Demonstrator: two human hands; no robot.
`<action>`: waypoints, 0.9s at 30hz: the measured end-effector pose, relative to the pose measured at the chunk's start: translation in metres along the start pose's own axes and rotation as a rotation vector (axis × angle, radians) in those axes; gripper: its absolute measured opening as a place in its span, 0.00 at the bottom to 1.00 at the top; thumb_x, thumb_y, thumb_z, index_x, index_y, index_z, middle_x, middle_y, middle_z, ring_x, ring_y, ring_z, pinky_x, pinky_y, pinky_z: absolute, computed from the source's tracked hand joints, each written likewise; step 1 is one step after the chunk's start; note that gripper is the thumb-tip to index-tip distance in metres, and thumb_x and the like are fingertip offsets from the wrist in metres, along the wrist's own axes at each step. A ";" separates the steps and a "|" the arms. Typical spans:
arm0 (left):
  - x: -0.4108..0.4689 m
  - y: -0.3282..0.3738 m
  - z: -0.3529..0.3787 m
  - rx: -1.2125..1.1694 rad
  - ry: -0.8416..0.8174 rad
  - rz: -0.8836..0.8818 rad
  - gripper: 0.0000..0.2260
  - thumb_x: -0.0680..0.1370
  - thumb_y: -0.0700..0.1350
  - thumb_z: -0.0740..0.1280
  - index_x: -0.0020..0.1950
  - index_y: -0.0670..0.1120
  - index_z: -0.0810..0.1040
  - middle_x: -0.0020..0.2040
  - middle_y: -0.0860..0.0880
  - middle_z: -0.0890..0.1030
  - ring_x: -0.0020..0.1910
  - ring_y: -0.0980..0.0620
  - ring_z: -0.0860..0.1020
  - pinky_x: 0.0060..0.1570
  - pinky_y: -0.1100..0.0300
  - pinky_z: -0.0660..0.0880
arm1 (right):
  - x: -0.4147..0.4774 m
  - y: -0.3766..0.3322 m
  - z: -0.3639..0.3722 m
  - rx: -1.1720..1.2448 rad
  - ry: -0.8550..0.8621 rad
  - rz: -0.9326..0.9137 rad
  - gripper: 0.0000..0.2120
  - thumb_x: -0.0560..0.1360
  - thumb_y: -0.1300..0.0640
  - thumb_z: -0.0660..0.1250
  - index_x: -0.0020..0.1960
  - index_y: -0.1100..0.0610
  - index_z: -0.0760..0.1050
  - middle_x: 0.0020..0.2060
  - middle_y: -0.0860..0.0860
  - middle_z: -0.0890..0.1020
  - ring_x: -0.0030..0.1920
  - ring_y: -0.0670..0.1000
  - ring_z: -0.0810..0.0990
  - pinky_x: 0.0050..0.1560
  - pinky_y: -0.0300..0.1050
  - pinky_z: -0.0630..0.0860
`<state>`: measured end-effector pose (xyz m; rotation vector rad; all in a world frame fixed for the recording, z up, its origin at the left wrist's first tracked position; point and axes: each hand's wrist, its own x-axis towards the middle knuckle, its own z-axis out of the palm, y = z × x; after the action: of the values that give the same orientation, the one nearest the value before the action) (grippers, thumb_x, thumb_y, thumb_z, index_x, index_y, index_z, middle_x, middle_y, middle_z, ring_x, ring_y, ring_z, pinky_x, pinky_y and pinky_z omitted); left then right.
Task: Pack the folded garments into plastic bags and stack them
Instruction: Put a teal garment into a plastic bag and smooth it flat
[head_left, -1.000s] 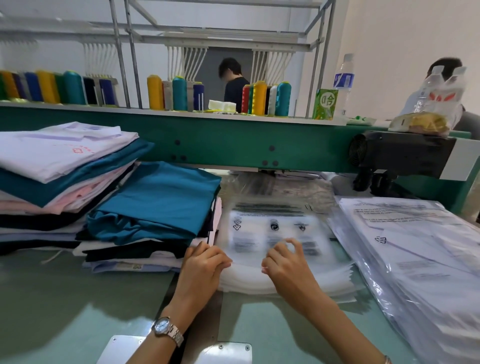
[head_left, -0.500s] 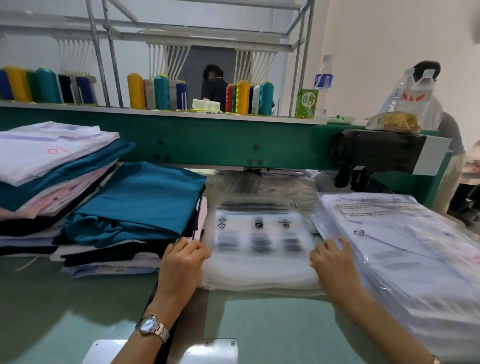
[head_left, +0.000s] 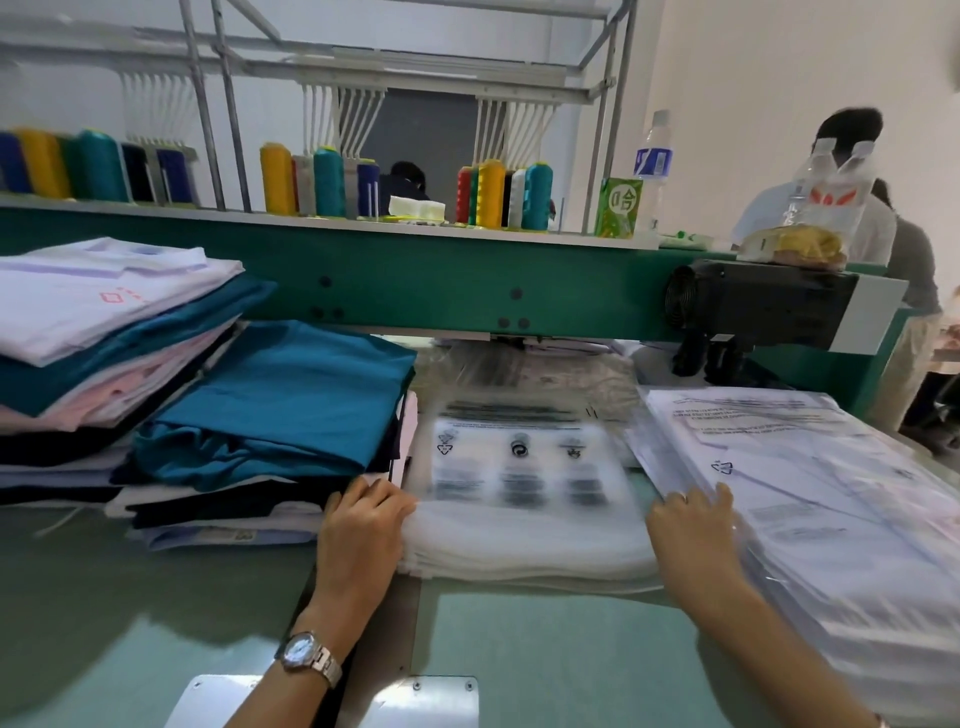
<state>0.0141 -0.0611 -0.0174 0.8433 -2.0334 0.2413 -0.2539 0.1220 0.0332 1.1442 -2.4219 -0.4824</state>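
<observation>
A pile of empty clear plastic bags (head_left: 519, 499) with black print lies flat in the middle of the table. My left hand (head_left: 363, 519), a watch on its wrist, curls its fingers over the pile's left edge. My right hand (head_left: 691, 525) rests with fingers apart at the pile's right edge, touching the stack of bagged garments (head_left: 841, 509). Left of the bags sits a pile of folded garments with a teal one (head_left: 280, 400) on top. Further left stands a taller pile topped by a white garment (head_left: 93, 296).
A green machine beam (head_left: 441, 280) crosses above the table's back, with a black motor (head_left: 753, 306) at its right end. Thread cones (head_left: 327, 182), a bottle and a green carton stand on the shelf. People are behind. Metal plates (head_left: 415, 701) lie near the front edge.
My right hand has slid from the middle of the bag pile to its right edge, against the bagged stack. My left hand stays at the pile's left edge.
</observation>
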 end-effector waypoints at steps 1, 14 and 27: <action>-0.002 -0.001 0.001 -0.005 0.006 0.001 0.06 0.71 0.36 0.75 0.42 0.47 0.84 0.41 0.53 0.82 0.44 0.45 0.78 0.41 0.52 0.72 | 0.001 -0.003 -0.003 0.018 -0.010 -0.021 0.17 0.70 0.60 0.65 0.59 0.50 0.73 0.56 0.49 0.78 0.62 0.55 0.71 0.69 0.58 0.56; -0.005 0.001 0.005 -0.034 0.016 -0.030 0.14 0.78 0.48 0.58 0.41 0.49 0.82 0.41 0.55 0.81 0.44 0.48 0.77 0.41 0.54 0.71 | 0.026 -0.071 -0.027 0.631 0.172 -0.530 0.11 0.80 0.53 0.60 0.53 0.52 0.81 0.53 0.47 0.80 0.56 0.51 0.76 0.52 0.44 0.70; -0.007 0.046 0.007 -0.113 -0.112 0.482 0.09 0.77 0.44 0.66 0.56 0.48 0.81 0.55 0.53 0.80 0.55 0.52 0.77 0.56 0.58 0.71 | 0.031 -0.077 0.004 1.177 0.284 -0.557 0.04 0.74 0.60 0.69 0.40 0.57 0.79 0.40 0.46 0.81 0.43 0.46 0.79 0.44 0.39 0.73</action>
<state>-0.0180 -0.0266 -0.0206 0.2911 -2.3113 0.3475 -0.2246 0.0515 -0.0001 2.1388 -2.0142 1.0589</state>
